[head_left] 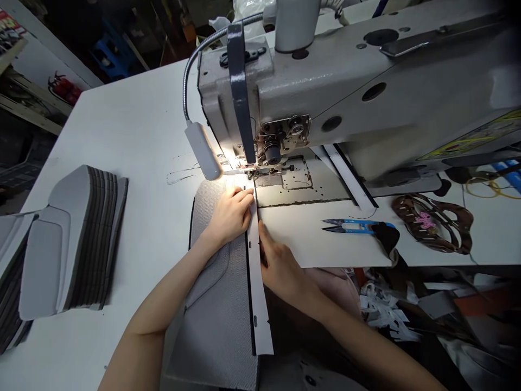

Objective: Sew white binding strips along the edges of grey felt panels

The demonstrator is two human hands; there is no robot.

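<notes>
A grey textured fabric panel [220, 320] lies under the sewing machine head [260, 103], its far end at the lit presser foot [250, 175]. Along the panel's right edge runs a white strip [259, 315] with a black border and small dark slots. My left hand [231, 214] is closed, its fingers curled and pressing the panel and strip down just in front of the foot. Lower down, my right hand [280, 266] grips the strip's right edge, index finger stretched along it and the other fingers bent, partly hidden.
Stacked grey panels [89, 239] stand on the white table [134, 125] at left. On the right lie blue thread snips [350, 226], a brown hair claw [433, 224] and another white strip [345, 176]. A lamp [203, 152] hangs beside the needle. Scraps [386, 309] fill the space below.
</notes>
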